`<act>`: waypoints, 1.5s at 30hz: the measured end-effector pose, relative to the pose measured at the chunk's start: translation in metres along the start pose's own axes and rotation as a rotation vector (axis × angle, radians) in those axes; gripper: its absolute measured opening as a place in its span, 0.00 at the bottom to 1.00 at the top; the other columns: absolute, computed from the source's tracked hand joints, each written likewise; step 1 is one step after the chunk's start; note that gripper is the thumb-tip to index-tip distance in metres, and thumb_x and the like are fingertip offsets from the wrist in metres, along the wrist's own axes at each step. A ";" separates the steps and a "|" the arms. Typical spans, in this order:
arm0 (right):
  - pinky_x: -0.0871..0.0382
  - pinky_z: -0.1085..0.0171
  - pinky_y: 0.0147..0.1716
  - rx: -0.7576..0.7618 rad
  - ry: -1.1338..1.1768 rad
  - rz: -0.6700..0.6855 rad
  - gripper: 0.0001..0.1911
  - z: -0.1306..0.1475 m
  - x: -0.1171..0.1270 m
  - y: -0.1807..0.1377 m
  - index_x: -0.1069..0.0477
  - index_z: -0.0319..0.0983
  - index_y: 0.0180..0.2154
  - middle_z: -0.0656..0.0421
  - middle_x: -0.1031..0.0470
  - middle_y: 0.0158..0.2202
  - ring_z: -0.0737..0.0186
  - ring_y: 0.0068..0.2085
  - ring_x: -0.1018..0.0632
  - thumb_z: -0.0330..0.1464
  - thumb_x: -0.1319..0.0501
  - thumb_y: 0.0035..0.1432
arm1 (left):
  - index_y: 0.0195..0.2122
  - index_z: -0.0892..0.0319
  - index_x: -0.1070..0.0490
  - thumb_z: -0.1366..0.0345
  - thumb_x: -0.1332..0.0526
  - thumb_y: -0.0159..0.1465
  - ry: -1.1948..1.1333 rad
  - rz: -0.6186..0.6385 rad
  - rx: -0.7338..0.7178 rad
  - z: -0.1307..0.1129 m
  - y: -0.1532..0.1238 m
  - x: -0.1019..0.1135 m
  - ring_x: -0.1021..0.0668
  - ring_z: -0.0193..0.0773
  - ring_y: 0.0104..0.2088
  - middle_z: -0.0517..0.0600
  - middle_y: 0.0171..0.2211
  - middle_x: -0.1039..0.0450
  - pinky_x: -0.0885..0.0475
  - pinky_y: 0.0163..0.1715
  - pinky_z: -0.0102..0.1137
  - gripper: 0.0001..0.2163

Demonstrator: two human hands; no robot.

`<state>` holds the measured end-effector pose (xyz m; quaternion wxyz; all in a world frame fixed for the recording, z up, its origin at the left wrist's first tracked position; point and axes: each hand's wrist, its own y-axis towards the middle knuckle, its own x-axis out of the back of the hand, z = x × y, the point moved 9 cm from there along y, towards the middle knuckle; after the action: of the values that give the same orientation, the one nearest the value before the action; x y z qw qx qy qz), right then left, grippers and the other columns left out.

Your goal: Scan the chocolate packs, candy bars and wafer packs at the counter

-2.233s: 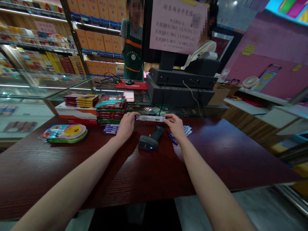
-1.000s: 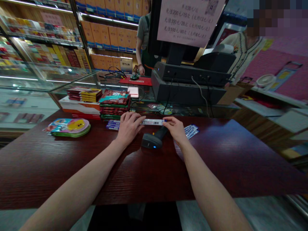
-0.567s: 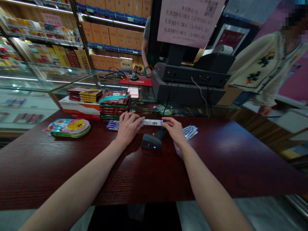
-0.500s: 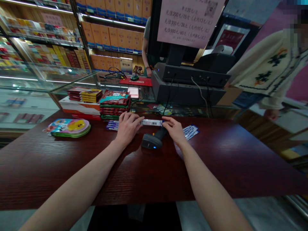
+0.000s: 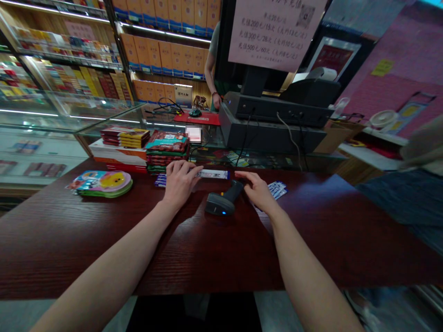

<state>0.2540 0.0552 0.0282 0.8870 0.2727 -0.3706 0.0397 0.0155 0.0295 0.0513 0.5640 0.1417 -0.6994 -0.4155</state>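
Head view: white strip (image 5: pixel 212 174) at left hand (image 5: pixel 179 180) fingers (image 5: pixel 192 171).

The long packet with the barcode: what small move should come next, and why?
Probably slide the packet left to the small pile. Only the left hand holds it; the right hand has let go and lies open beside the scanner.

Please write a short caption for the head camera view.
Left hand holds a narrow barcoded packet above a handheld scanner; right hand hovers open.
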 end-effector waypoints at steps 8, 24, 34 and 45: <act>0.58 0.34 0.69 0.074 -0.171 0.374 0.38 0.005 -0.031 -0.017 0.34 0.46 0.62 0.53 0.31 0.64 0.51 0.71 0.40 0.20 0.43 0.49 | 0.54 0.47 0.24 0.65 0.35 0.65 -0.014 0.007 0.047 0.008 0.000 0.001 0.30 0.52 0.52 0.53 0.47 0.23 0.39 0.52 0.48 0.16; 0.57 0.33 0.67 0.207 -0.224 0.372 0.28 0.027 -0.048 -0.017 0.28 0.46 0.53 0.55 0.25 0.55 0.48 0.67 0.35 0.23 0.40 0.50 | 0.55 0.46 0.25 0.64 0.36 0.65 -0.030 -0.012 0.093 0.018 -0.002 0.004 0.30 0.55 0.53 0.54 0.48 0.24 0.39 0.51 0.50 0.16; 0.57 0.38 0.69 0.254 -0.248 0.351 0.17 0.038 -0.051 -0.016 0.31 0.42 0.47 0.56 0.23 0.45 0.53 0.51 0.24 0.31 0.37 0.54 | 0.55 0.48 0.25 0.63 0.36 0.66 0.020 -0.003 0.114 0.023 -0.002 0.007 0.30 0.55 0.52 0.55 0.48 0.24 0.39 0.49 0.49 0.16; 0.49 0.44 0.65 0.218 -0.311 0.335 0.28 0.033 -0.022 -0.016 0.34 0.48 0.61 0.58 0.24 0.46 0.54 0.51 0.24 0.31 0.37 0.59 | 0.55 0.47 0.26 0.63 0.37 0.66 0.036 -0.022 0.114 0.025 -0.003 0.009 0.30 0.54 0.52 0.54 0.47 0.24 0.39 0.49 0.49 0.16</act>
<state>0.2210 0.0276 0.0252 0.7656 0.3045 -0.5361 0.1835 -0.0108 0.0320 0.0549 0.5630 0.1889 -0.7100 -0.3786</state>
